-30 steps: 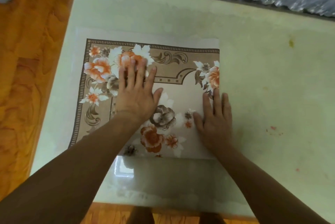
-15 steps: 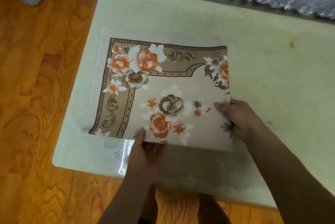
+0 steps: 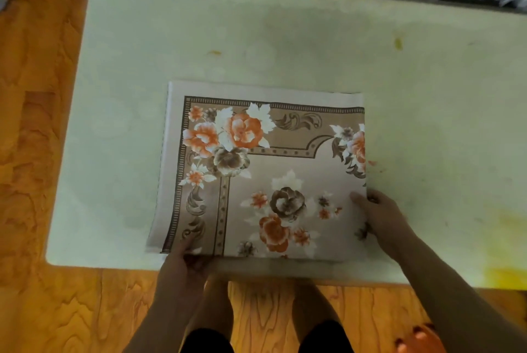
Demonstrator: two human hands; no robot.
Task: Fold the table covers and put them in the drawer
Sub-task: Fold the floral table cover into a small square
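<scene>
Head view: folded floral table cover (image 3: pixel 285 175); left hand (image 3: pixel 182 264) and right hand (image 3: pixel 382 215) grip closed on its edges.

Pale stained table (image 3: pixel 285 38) on wood floor (image 3: pixel 34 153); folded floral table cover (image 3: pixel 265 175) near front edge.

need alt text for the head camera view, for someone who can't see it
Seen from above, a person's two hands grip a folded floral table cover lying on a pale table: the left hand holds its near left corner, the right hand its right edge. The cover shows orange and brown flowers. Wooden floor surrounds the table.
</scene>
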